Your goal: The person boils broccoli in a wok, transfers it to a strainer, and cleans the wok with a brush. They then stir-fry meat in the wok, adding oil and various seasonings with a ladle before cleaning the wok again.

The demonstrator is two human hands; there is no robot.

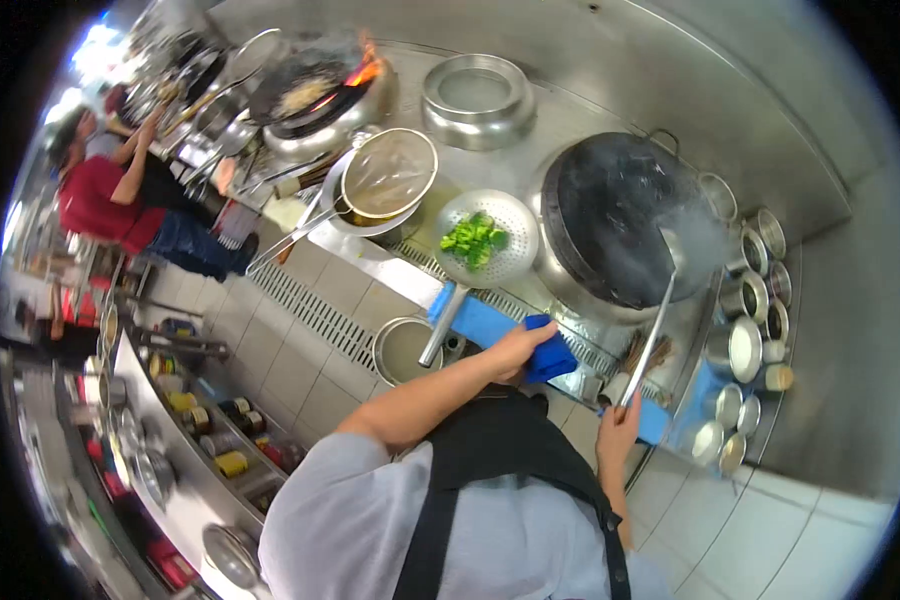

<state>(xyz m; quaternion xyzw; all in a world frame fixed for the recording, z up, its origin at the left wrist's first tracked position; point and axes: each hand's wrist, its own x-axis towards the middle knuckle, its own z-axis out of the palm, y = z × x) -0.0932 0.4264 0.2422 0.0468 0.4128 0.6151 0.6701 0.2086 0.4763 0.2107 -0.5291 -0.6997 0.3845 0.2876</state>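
My left hand (518, 347) is closed on a folded blue cloth (552, 358) at the near edge of the stove. In my right hand (618, 432) is the handle of a long metal ladle (655, 335), its head down inside the black wok (610, 205). Steam or smoke rises from the wok and partly veils its right side. To the wok's left, a perforated strainer (452, 212) holds green broccoli (475, 240), its handle pointing toward me. A fine mesh sieve (390, 172) rests over a bowl (340, 195) farther left.
Seasoning pots (745, 350) line the right side. Flames (368, 68) rise at another wok (295, 95), back left. An unused-looking burner ring (478, 92) stands between. A pot (406, 350) sits below the stove edge. A co-worker in a red shirt (100, 205) stands far left.
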